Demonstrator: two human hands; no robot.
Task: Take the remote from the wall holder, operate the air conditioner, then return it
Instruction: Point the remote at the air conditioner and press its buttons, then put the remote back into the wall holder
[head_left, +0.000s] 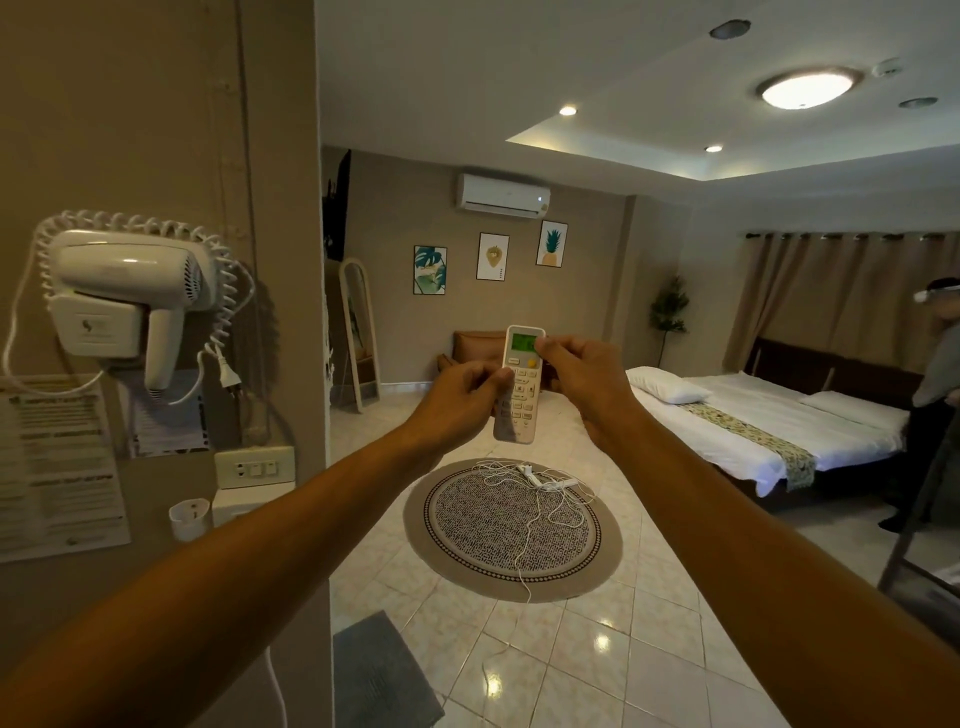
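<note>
straight out ahead, both bare arms reach forward at chest height, forearms converging toward a slim white plastic remote with a lit green display (521, 382). the remote stands nearly upright in the air, screen end up, keypad facing the camera, held between the two hands and touching both.

the left hand (464, 392) is curled closed on the remote's left edge about halfway down, knuckles up, its thumb pressed onto the keypad just below the display. the right hand (580, 371) is closed in a pinch on the upper right edge, its fingertips (543, 345) beside the green screen, wrist bent slightly inward.

beyond the remote, high on the far beige wall, hangs the white split-type air conditioner (503, 195), well apart from the hands and roughly in line with the remote's top end. below the hands, on the tiled floor, lies a round patterned rug with a brown border (511, 530) with a thin white cable (535, 499) strewn over it. on the near wall to the left, a white wall-mounted hair dryer with a coiled cord (130, 291) sits in its bracket.
</note>
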